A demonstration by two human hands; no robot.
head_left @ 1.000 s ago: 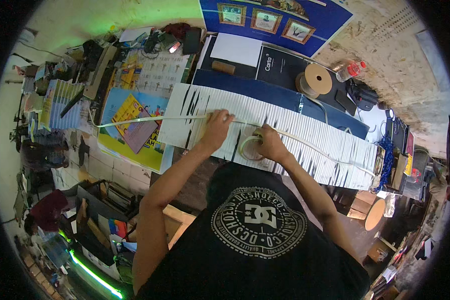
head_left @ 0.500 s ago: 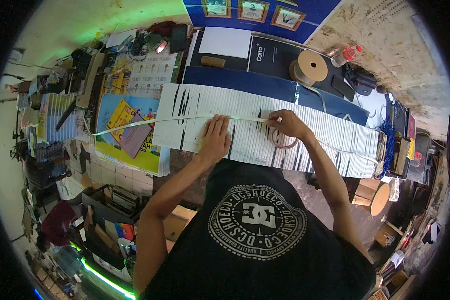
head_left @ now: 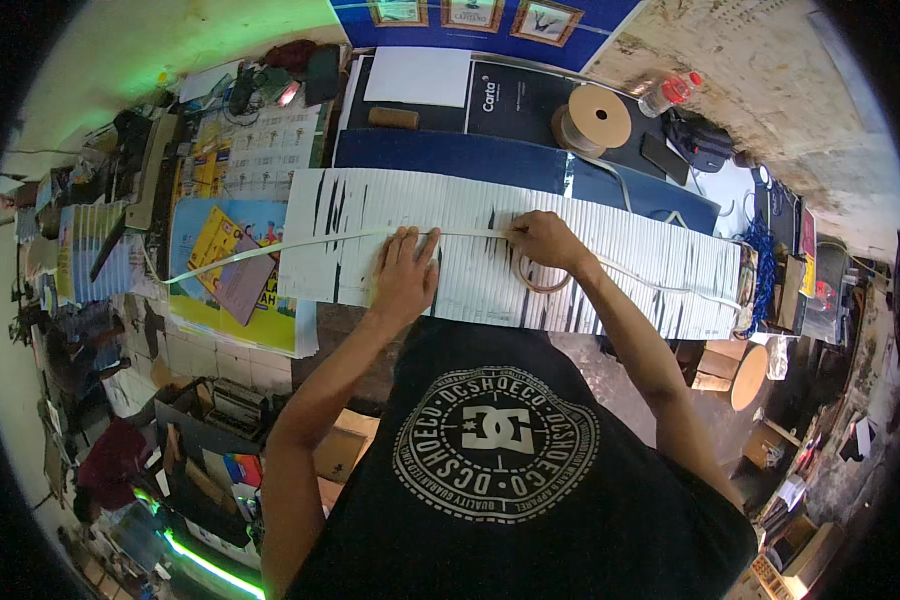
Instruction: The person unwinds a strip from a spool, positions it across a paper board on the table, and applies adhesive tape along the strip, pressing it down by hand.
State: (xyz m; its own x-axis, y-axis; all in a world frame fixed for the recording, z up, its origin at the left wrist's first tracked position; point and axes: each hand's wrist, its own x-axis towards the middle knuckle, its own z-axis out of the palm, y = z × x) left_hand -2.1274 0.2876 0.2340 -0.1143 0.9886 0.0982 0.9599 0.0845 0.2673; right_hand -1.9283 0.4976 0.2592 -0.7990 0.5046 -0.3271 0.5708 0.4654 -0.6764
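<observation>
A long row of white-edged booklets (head_left: 370, 270), packed tightly together, lies across the table in front of me. Along it runs a narrow white ribbon (head_left: 320, 240), which trails off past the left end and continues toward the right end. My left hand (head_left: 406, 275) lies flat on the row, open, with its fingertips at the ribbon. To its right, my right hand (head_left: 545, 238) is closed in a pinch on the ribbon. Just below that hand, a roll of tape (head_left: 545, 288) rests against the booklets; whether the fingers also hold it is hidden.
Behind the row stand a ribbon spool (head_left: 598, 118), a phone (head_left: 664, 158) and a plastic bottle (head_left: 672, 93). Colourful printed sheets (head_left: 195, 270) are piled at the left. Blue cord (head_left: 762, 285) hangs at the right end. Someone in a dark red top (head_left: 115, 455) is at the lower left.
The whole view has shifted, so the table sits slightly further left. My left hand's fingers are spread a little more. My right hand keeps its pinch on the ribbon.
</observation>
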